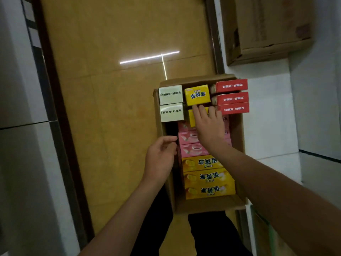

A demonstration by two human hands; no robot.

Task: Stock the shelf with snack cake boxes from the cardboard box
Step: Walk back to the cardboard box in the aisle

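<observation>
- The cardboard box [238, 126] sits on the floor [110, 89] between white shelving, the right-hand shelf [267, 117] just beside it. It is packed tight, so pulling one packet could drag its neighbours up and spill them.
- The yellow boxes [208, 179] lie flat at the near end, pink boxes [191, 149] lie further in, and a dark gap [170, 129] opens on the left. Loosened packets could slide into that gap.
- The red boxes [232, 97] stand at the far right, poking over the rim; a knock from the forearm could tip them out.
- The white boxes [171, 103] stand at the far left, clear of both hands.
- The right hand [209, 126] reaches onto a small yellow box [192, 117]; its fingers lie across the top, not yet gripping. A shallow fingertip hold could slip.
- The left hand [162, 156] hovers by the box's left wall, loosely curled, holding nothing, so the carton could shift under a tug.
</observation>
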